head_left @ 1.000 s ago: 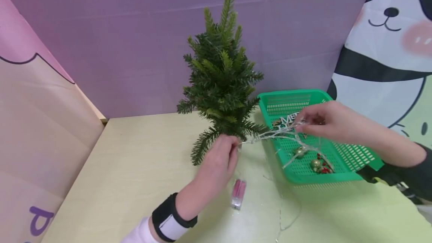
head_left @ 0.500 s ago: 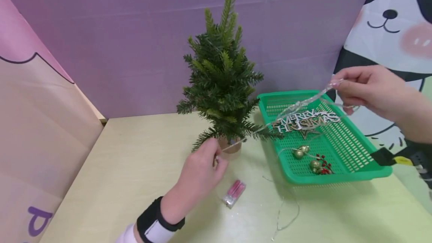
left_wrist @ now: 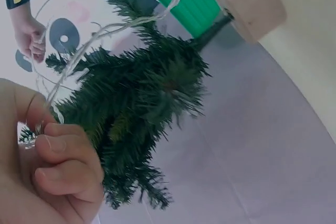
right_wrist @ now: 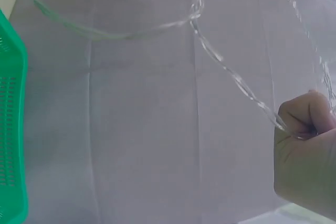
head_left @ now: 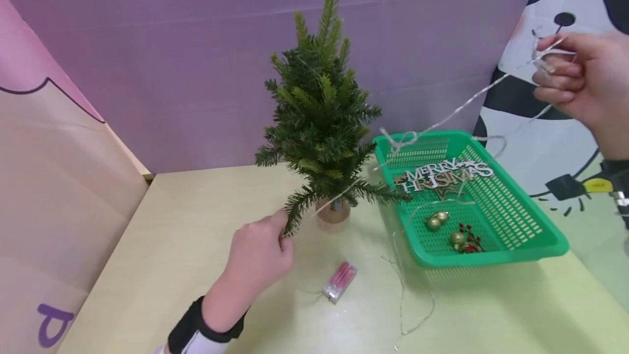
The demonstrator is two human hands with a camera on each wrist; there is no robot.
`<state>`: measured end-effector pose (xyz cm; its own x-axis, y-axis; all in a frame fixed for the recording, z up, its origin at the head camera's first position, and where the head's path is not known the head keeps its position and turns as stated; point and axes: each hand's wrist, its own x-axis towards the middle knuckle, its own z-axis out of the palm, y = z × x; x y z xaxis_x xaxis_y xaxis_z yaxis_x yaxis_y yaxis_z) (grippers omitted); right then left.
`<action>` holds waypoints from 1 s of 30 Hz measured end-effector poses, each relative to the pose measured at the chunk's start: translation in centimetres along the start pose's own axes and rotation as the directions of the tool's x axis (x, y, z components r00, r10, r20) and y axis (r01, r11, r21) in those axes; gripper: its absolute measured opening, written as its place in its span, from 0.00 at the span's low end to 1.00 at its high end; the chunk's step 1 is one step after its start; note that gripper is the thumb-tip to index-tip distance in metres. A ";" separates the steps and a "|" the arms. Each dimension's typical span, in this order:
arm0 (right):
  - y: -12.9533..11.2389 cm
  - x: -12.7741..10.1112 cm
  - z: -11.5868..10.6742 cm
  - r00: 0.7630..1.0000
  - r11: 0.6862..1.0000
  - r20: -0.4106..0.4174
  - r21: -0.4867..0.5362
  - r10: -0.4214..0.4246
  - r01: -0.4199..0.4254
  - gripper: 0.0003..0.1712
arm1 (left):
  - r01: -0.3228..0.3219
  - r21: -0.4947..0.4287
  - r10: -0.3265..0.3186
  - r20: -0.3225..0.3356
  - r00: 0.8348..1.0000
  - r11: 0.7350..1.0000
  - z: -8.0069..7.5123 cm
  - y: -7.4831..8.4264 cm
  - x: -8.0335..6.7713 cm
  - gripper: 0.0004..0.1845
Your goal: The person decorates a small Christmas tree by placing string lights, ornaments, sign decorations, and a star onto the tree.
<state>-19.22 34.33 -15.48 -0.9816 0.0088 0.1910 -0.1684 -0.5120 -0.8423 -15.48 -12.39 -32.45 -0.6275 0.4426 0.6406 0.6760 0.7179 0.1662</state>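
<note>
A strand of clear, twisted string lights (head_left: 462, 107) stretches between my hands across the front of a small artificial Christmas tree (head_left: 321, 108). My left hand (head_left: 260, 253), low at the tree's front left, pinches one part; the left wrist view shows the wire running into its curled fingers (left_wrist: 63, 171). Raised high at the right, above the basket, my right hand (head_left: 585, 72) grips another part with loops hanging from it. A small clear battery box (head_left: 339, 283) with pink batteries lies on the table before the tree. More thin wire (head_left: 404, 310) trails on the tabletop.
The green basket (head_left: 491, 258) at the right holds a "Merry Christmas" sign (head_left: 444, 176), gold baubles (head_left: 434, 222) and a red berry sprig (head_left: 472, 242). The tree's round wooden base (head_left: 333, 216) stands close to its left. A purple cloth (head_left: 172, 70) hangs behind the table.
My right hand has risen up and right, drawing out the string lights. My left hand has moved down and left. The battery box has shifted and turned slightly.
</note>
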 end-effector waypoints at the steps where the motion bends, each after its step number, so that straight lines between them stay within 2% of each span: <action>1: -0.2 0.2 -0.4 1.000 0.997 -0.012 0.071 0.013 -0.012 0.11 | 0.027 0.014 -0.027 0.043 0.999 1.000 -0.1 -0.1 -0.1 0.12; 3: -0.6 0.7 -0.9 0.999 0.980 -0.040 0.198 0.029 -0.020 0.12 | 0.076 0.046 -0.081 0.124 0.989 0.996 -0.2 -0.4 -0.4 0.06; 4: -0.8 0.9 -1.1 0.999 0.967 -0.046 0.255 0.026 -0.013 0.12 | 0.098 0.059 -0.107 0.162 0.981 0.993 -0.3 -0.5 -0.5 0.06; 6: -1.1 1.2 -1.4 0.998 0.936 -0.064 0.353 0.012 0.012 0.13 | 0.136 0.092 -0.154 0.229 0.961 0.986 -0.4 -0.7 -0.7 0.12; 8: -1.4 1.3 -1.6 0.999 0.896 -0.048 0.441 -0.022 0.040 0.15 | 0.162 0.119 -0.190 0.284 0.940 0.980 -0.5 -0.9 -0.8 0.13; 11: -1.9 1.4 -1.7 0.995 0.857 -0.022 0.507 -0.096 0.094 0.14 | 0.191 0.153 -0.234 0.359 0.903 0.970 -0.6 -1.1 -0.9 0.05; 16: -2.3 1.3 -1.8 0.983 0.818 0.006 0.555 -0.186 0.151 0.12 | 0.253 0.194 -0.317 0.472 0.823 0.948 -1.0 -1.3 -0.7 0.10; 17: -2.3 1.3 -1.9 0.980 0.809 0.021 0.568 -0.198 0.151 0.13 | 0.259 0.197 -0.324 0.487 0.811 0.945 -1.1 -1.2 -0.7 0.10; 18: -2.4 1.2 -1.9 0.980 0.806 0.031 0.574 -0.198 0.145 0.13 | 0.260 0.195 -0.324 0.495 0.806 0.946 -1.2 -1.2 -0.7 0.10; 19: -2.5 1.2 -1.9 0.979 0.804 0.050 0.579 -0.199 0.134 0.14 | 0.258 0.178 -0.313 0.497 0.809 0.950 -1.2 -1.0 -0.7 0.10; 20: -2.5 1.2 -2.0 0.976 0.802 0.076 0.585 -0.204 0.122 0.14 | 0.251 0.146 -0.290 0.490 0.822 0.957 -1.2 -0.8 -0.7 0.10; 22: -2.7 1.2 -1.9 0.974 0.804 0.111 0.587 -0.196 0.095 0.16 | 0.225 0.027 -0.213 0.448 0.868 0.974 -1.2 -0.2 -0.6 0.11; 24: -3.1 1.2 -1.8 0.973 0.801 0.152 0.597 -0.172 0.048 0.17 | 0.186 -0.156 -0.113 0.391 0.914 0.970 -0.9 0.6 -0.7 0.09; 26: -3.3 1.2 -1.5 0.975 0.793 0.151 0.608 -0.163 0.039 0.16 | 0.154 -0.353 -0.021 0.353 0.935 0.923 -0.4 1.5 -0.7 0.06; 27: -3.5 1.2 -1.3 0.978 0.786 0.143 0.617 -0.153 0.033 0.16 | 0.153 -0.442 0.012 0.349 0.937 0.884 0.0 2.0 -0.7 0.04; 29: -3.9 1.1 -0.9 0.982 0.781 0.126 0.624 -0.138 0.030 0.15 | 0.184 -0.578 0.059 0.376 0.925 0.795 0.8 2.7 -0.8 0.06; 30: -4.0 1.1 -0.7 0.979 0.773 0.134 0.634 -0.153 0.034 0.15 | 0.212 -0.624 0.077 0.403 0.912 0.752 1.3 3.0 -0.9 0.08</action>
<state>-19.68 36.94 -12.26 -0.9234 -0.0281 0.3828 -0.1061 -0.9398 -0.3248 -13.44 -9.93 -33.51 -0.6759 0.6753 0.2951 0.6164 0.2985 0.7287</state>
